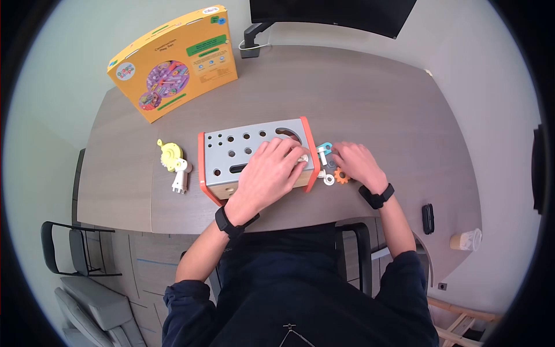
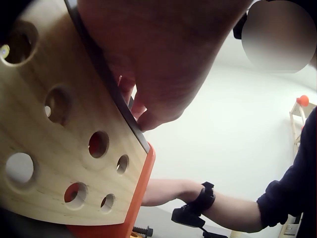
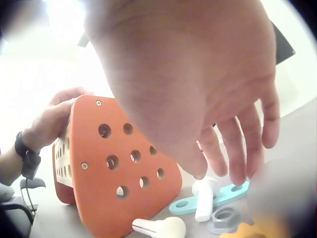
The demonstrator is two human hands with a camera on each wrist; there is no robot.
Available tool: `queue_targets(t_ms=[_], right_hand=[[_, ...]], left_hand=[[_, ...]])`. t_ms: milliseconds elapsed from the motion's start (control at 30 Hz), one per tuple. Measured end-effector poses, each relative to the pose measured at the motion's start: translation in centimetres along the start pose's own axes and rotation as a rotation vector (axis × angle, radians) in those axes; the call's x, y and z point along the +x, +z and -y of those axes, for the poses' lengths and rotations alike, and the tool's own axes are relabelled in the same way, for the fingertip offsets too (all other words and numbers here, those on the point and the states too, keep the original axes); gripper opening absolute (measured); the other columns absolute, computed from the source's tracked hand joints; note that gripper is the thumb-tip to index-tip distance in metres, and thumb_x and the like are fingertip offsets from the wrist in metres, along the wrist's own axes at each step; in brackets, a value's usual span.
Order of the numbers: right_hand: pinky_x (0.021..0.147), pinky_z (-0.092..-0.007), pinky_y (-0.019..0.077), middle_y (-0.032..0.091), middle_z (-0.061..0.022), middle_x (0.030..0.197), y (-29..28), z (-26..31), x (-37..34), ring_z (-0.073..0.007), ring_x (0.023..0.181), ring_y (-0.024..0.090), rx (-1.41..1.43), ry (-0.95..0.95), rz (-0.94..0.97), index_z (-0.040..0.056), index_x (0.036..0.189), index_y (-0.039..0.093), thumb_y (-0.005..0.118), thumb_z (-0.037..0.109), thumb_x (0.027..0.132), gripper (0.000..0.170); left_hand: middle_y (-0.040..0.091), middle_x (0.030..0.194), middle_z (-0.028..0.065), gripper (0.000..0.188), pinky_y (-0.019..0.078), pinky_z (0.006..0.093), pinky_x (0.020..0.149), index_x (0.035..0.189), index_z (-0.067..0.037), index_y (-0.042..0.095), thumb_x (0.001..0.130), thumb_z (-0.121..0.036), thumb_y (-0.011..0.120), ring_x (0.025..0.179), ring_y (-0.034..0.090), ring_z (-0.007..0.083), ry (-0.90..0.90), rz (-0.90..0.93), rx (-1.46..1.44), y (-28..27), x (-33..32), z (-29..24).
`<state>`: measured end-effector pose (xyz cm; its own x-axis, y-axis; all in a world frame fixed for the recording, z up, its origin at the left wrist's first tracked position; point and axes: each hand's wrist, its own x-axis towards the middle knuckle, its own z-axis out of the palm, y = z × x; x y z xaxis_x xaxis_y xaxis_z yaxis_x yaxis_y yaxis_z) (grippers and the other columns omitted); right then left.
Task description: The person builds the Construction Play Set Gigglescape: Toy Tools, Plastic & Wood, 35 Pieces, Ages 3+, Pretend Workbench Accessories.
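The toy workbench (image 1: 254, 144) has a grey perforated top, wooden front and red-orange end panels. My left hand (image 1: 272, 170) lies over its right half, thumb and fingertips pinching a small white bolt (image 1: 303, 158) at the top; most of the bolt is hidden. Beyond the right end panel, my right hand (image 1: 359, 165) hangs over loose parts, fingers loosely extended and pointing down. Under its fingertips in the right wrist view are a white bolt (image 3: 204, 206) lying across a teal strip (image 3: 230, 193), a grey nut (image 3: 224, 218) and an orange gear (image 3: 255, 231).
A second white bolt (image 3: 161, 228) lies beside the end panel. Left of the workbench sits a yellow and white toy drill (image 1: 174, 163). A yellow box (image 1: 173, 63) stands behind. A black case (image 1: 428, 218) and a cup (image 1: 466, 240) are at the right edge.
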<state>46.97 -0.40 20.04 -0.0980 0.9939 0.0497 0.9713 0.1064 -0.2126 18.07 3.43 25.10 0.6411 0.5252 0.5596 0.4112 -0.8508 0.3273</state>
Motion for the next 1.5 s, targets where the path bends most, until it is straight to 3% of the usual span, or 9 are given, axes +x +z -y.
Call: queue_targets(t_ms=[233, 633, 733, 933, 1133, 1233, 1433, 1500], right_hand=[[0.085, -0.0510, 0.0591, 0.076, -0.0184, 0.107, 1.1, 0.9, 2.8, -0.0410, 0.099, 0.073, 0.042, -0.055, 0.032, 0.0032, 0.119, 0.069, 0.066, 0.020, 0.101, 0.025], [0.080, -0.0520, 0.0570, 0.076, -0.0170, 0.096, 0.2, 0.9, 3.8, -0.0412, 0.094, 0.073, 0.123, 0.027, 0.167, 0.0054, 0.114, 0.069, 0.069, 0.022, 0.100, 0.022], [0.081, -0.0482, 0.0570, 0.076, -0.0158, 0.096, -0.4, 0.8, 3.4, -0.0380, 0.091, 0.073, 0.142, 0.051, 0.151, 0.0043, 0.124, 0.070, 0.068, 0.020, 0.100, 0.028], [0.083, -0.0445, 0.0592, 0.079, -0.0159, 0.106, -2.7, 1.7, 2.3, -0.0360, 0.098, 0.076, 0.324, 0.104, -0.022, 0.0046, 0.120, 0.068, 0.063, 0.018, 0.107, 0.020], [0.097, -0.0355, 0.0572, 0.080, -0.0113, 0.107, -5.6, 4.9, 0.0, -0.0208, 0.105, 0.076, 0.861, 0.171, -0.122, 0.0003, 0.125, 0.065, 0.064, 0.014, 0.109, 0.021], [0.098, -0.0316, 0.0563, 0.079, -0.0074, 0.105, -5.4, 5.2, -0.6, -0.0160, 0.104, 0.074, 1.230, 0.082, -0.160, -0.0009, 0.126, 0.065, 0.064, 0.012, 0.109, 0.022], [0.092, -0.0313, 0.0583, 0.074, -0.0069, 0.111, -3.3, 7.0, -0.8, -0.0153, 0.099, 0.074, 1.138, 0.152, -0.090, -0.0019, 0.119, 0.068, 0.062, 0.011, 0.110, 0.017], [0.087, -0.0322, 0.0582, 0.073, -0.0083, 0.109, -3.2, 8.3, -1.4, -0.0167, 0.095, 0.074, 1.033, 0.180, -0.205, -0.0021, 0.117, 0.068, 0.059, 0.011, 0.111, 0.018]], left_hand=[[0.066, 0.113, 0.0045, 0.021, 0.0518, 0.0401, 0.092, 0.120, -0.010, 0.074, 0.099, -0.016, 0.073, 0.105, 0.063, 0.0258, -0.020, 0.019, -0.038, -0.2, -0.2, 0.1], [0.067, 0.113, 0.0039, 0.022, 0.0517, 0.0391, 0.090, 0.118, -0.010, 0.073, 0.097, -0.014, 0.074, 0.103, 0.064, 0.0246, -0.007, 0.024, -0.023, -0.5, 0.1, 0.1], [0.067, 0.113, 0.0039, 0.022, 0.0517, 0.0386, 0.089, 0.118, -0.010, 0.073, 0.097, -0.014, 0.074, 0.103, 0.064, 0.0243, -0.005, 0.020, -0.020, -0.5, 0.2, 0.1], [0.068, 0.114, 0.0036, 0.023, 0.0515, 0.0384, 0.088, 0.119, -0.010, 0.073, 0.096, -0.014, 0.075, 0.101, 0.065, 0.0242, -0.019, 0.019, -0.031, -0.4, 0.2, 0.1], [0.068, 0.116, 0.0043, 0.032, 0.0502, 0.0384, 0.093, 0.127, -0.009, 0.070, 0.096, -0.018, 0.076, 0.104, 0.064, 0.0244, -0.018, 0.012, -0.037, -0.7, 0.3, -0.1], [0.067, 0.118, 0.0047, 0.037, 0.0480, 0.0399, 0.098, 0.130, -0.010, 0.067, 0.096, -0.021, 0.076, 0.108, 0.063, 0.0246, 0.039, -0.020, 0.021, -0.8, 0.6, -0.4], [0.066, 0.121, 0.0036, 0.038, 0.0456, 0.0438, 0.104, 0.129, -0.010, 0.067, 0.097, -0.030, 0.076, 0.113, 0.062, 0.0243, 0.098, 0.003, 0.191, 0.6, 0.1, 0.0], [0.066, 0.121, 0.0032, 0.036, 0.0456, 0.0448, 0.105, 0.126, -0.010, 0.067, 0.098, -0.031, 0.075, 0.114, 0.062, 0.0242, 0.117, 0.012, 0.205, 0.8, -0.2, 0.3]])
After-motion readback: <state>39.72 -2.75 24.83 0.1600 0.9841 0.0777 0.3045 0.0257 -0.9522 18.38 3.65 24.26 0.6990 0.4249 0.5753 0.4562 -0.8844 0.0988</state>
